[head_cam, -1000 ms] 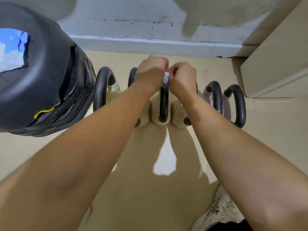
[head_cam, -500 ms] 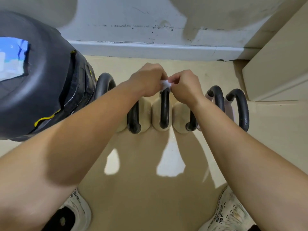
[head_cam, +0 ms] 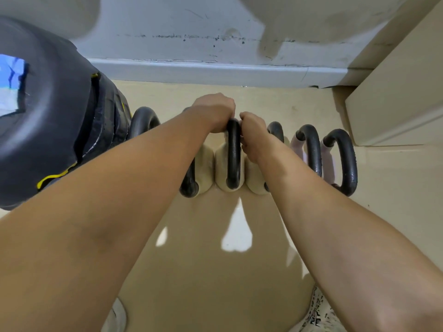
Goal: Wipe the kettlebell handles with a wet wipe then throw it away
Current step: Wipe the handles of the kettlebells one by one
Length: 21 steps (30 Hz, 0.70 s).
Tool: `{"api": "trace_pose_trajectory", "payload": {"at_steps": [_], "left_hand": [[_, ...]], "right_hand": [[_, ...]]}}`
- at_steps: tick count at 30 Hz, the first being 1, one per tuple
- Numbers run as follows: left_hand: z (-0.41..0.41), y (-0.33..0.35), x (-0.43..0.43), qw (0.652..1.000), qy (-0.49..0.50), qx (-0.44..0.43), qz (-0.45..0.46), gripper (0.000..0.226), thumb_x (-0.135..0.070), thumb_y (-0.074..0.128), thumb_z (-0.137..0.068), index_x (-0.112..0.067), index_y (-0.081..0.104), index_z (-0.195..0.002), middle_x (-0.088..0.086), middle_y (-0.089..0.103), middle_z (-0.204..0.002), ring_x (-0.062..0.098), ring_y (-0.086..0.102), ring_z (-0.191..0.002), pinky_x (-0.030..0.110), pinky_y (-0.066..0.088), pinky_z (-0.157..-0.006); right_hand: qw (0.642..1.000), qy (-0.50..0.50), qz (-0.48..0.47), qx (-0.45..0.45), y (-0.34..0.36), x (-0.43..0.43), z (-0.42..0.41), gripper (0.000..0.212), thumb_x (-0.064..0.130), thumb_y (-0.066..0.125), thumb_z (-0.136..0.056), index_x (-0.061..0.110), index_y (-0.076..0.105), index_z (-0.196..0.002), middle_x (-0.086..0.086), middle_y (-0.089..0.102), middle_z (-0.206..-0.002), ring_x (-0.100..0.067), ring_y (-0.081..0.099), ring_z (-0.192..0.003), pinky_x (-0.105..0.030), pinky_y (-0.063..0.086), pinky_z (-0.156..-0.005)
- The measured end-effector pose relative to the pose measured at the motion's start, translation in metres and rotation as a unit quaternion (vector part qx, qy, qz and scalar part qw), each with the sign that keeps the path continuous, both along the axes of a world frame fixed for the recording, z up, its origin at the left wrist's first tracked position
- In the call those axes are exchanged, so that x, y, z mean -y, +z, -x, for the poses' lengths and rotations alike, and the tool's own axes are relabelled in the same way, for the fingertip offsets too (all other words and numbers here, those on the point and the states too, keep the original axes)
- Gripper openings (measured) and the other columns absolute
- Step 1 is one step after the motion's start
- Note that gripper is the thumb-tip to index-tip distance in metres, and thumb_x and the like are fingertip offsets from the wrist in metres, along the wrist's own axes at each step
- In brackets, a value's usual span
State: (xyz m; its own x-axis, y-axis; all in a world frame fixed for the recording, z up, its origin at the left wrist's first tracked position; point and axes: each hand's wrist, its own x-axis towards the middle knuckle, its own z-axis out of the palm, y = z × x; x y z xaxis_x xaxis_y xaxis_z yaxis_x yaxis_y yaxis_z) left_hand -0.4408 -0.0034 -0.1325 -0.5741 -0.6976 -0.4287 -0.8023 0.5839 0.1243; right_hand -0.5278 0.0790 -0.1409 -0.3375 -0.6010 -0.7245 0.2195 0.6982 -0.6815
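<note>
Several kettlebells with black handles stand in a row on the beige floor by the wall. My left hand (head_cam: 215,113) and my right hand (head_cam: 253,133) are both closed at the top of the middle kettlebell handle (head_cam: 233,159), one on each side and touching it. The wet wipe is hidden under my fingers. The cream kettlebell bodies (head_cam: 206,164) show below my wrists. Two pink kettlebells (head_cam: 314,152) stand to the right, untouched.
A large black padded object (head_cam: 52,121) with yellow trim crowds the left side, next to the leftmost handle (head_cam: 141,121). A beige cabinet (head_cam: 395,97) closes off the right. A white baseboard (head_cam: 215,73) runs behind. My shoes (head_cam: 321,312) are at the bottom edge.
Both hands have dropped from pinching the white wipe above the handle down onto the top of the middle handle. The wipe, seen earlier between the fingers, is now out of sight.
</note>
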Motion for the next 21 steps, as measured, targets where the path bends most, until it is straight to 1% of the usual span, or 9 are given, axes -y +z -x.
{"api": "trace_pose_trajectory", "payload": {"at_steps": [4,7,9,11,12,15,16,18,21], "left_hand": [[-0.006,0.023,0.001,0.995,0.057,-0.059,-0.049,0.011,-0.018,0.068,-0.087,-0.011,0.077,-0.087,0.009,0.073,-0.084,0.022,0.060,-0.069,0.023,0.045,-0.052],[-0.018,0.045,-0.014,0.989,0.065,-0.123,-0.044,0.012,-0.030,0.073,-0.085,-0.020,0.079,-0.088,0.003,0.073,-0.084,0.021,0.062,-0.076,0.028,0.048,-0.061],[-0.024,0.048,-0.036,0.989,0.043,-0.139,-0.008,0.007,-0.033,0.071,-0.083,-0.029,0.076,-0.082,-0.002,0.072,-0.084,0.022,0.063,-0.081,0.032,0.052,-0.073],[-0.027,0.048,-0.065,0.990,0.056,-0.126,0.022,0.012,-0.031,0.060,-0.086,-0.033,0.066,-0.075,-0.005,0.065,-0.082,0.022,0.059,-0.080,0.031,0.047,-0.072],[-0.029,0.048,-0.081,0.990,0.061,-0.122,0.032,0.012,-0.029,0.054,-0.087,-0.030,0.061,-0.077,-0.004,0.061,-0.081,0.023,0.057,-0.079,0.032,0.045,-0.070],[-0.040,0.047,-0.125,0.982,0.093,-0.165,0.023,0.011,-0.021,0.047,-0.092,-0.019,0.058,-0.090,0.000,0.061,-0.084,0.023,0.060,-0.080,0.041,0.051,-0.072],[-0.044,0.045,-0.137,0.977,0.109,-0.183,0.014,0.011,-0.021,0.048,-0.093,-0.019,0.058,-0.092,0.000,0.062,-0.088,0.022,0.061,-0.081,0.042,0.052,-0.073],[-0.052,0.041,-0.159,0.969,0.141,-0.205,-0.007,0.009,-0.021,0.051,-0.095,-0.018,0.060,-0.094,0.000,0.063,-0.095,0.020,0.061,-0.084,0.039,0.052,-0.075],[-0.065,0.030,-0.180,0.943,0.225,-0.242,-0.040,0.006,-0.017,0.060,-0.091,-0.020,0.062,-0.087,-0.005,0.065,-0.092,0.015,0.062,-0.083,0.036,0.054,-0.079]], "right_hand": [[0.998,-0.025,0.059,0.023,0.016,-0.001,0.003,0.032,0.022,0.041,-0.103,0.011,0.054,-0.075,-0.003,0.054,-0.065,-0.013,0.042,-0.056,-0.026,0.034,-0.056],[0.994,-0.013,0.109,0.003,0.033,-0.017,-0.001,0.032,0.024,0.041,-0.100,0.008,0.065,-0.087,-0.008,0.057,-0.076,-0.014,0.045,-0.058,-0.025,0.033,-0.056],[0.989,0.007,0.145,-0.018,0.042,-0.037,-0.007,0.028,0.027,0.045,-0.090,0.015,0.062,-0.071,-0.002,0.056,-0.070,-0.016,0.041,-0.064,-0.030,0.032,-0.063],[0.989,0.000,0.139,-0.056,0.041,-0.061,-0.015,0.046,0.024,0.052,-0.091,0.020,0.052,-0.045,0.012,0.054,-0.053,-0.008,0.044,-0.058,-0.034,0.036,-0.072],[0.987,-0.010,0.141,-0.073,0.039,-0.076,-0.019,0.051,0.023,0.055,-0.094,0.016,0.058,-0.044,0.013,0.059,-0.053,-0.005,0.049,-0.055,-0.035,0.042,-0.074],[0.976,-0.002,0.192,-0.106,0.025,-0.115,-0.033,0.035,0.009,0.057,-0.095,0.026,0.078,-0.073,-0.010,0.075,-0.079,-0.014,0.065,-0.072,-0.035,0.054,-0.076],[0.975,0.001,0.196,-0.109,0.023,-0.127,-0.035,0.037,0.004,0.057,-0.093,0.031,0.079,-0.082,-0.013,0.076,-0.085,-0.014,0.066,-0.075,-0.029,0.054,-0.074],[0.976,-0.008,0.173,-0.131,0.020,-0.144,-0.035,0.029,0.001,0.063,-0.089,0.024,0.080,-0.095,-0.007,0.077,-0.088,-0.011,0.068,-0.079,-0.025,0.054,-0.074],[0.977,0.011,0.152,-0.151,0.023,-0.154,-0.031,0.022,0.001,0.070,-0.084,0.020,0.077,-0.078,0.005,0.071,-0.071,-0.013,0.066,-0.075,-0.028,0.055,-0.076]]}}
